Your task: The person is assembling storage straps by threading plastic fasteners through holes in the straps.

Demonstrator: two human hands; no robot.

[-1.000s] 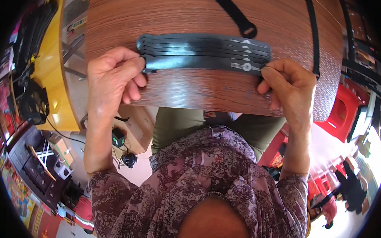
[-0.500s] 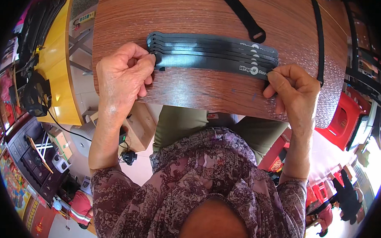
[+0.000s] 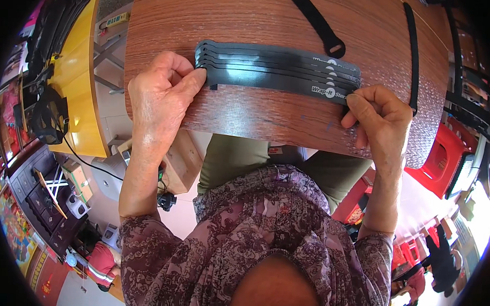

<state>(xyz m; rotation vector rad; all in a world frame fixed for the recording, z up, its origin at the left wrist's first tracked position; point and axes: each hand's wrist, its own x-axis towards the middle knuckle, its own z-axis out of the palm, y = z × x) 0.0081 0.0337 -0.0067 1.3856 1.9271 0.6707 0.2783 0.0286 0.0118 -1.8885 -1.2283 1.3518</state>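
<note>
A stack of several flat black straps (image 3: 275,70) lies fanned across a brown wooden table (image 3: 249,18), each strap with a white mark near its right end. My left hand (image 3: 163,93) pinches the left end of the nearest strap between thumb and fingers. My right hand (image 3: 378,117) pinches the right end of the same strap at the table's near edge. Both forearms come up from below in a patterned purple blouse.
A loose black strap with a looped end (image 3: 317,23) lies on the table behind the stack. A long thin black strap (image 3: 413,56) runs along the right side. A yellow table (image 3: 75,66) holding dark straps stands at left. Red stools (image 3: 444,154) sit at right.
The stack and both hands sit a little further right and down in view. The hands keep their pinch on the strap ends.
</note>
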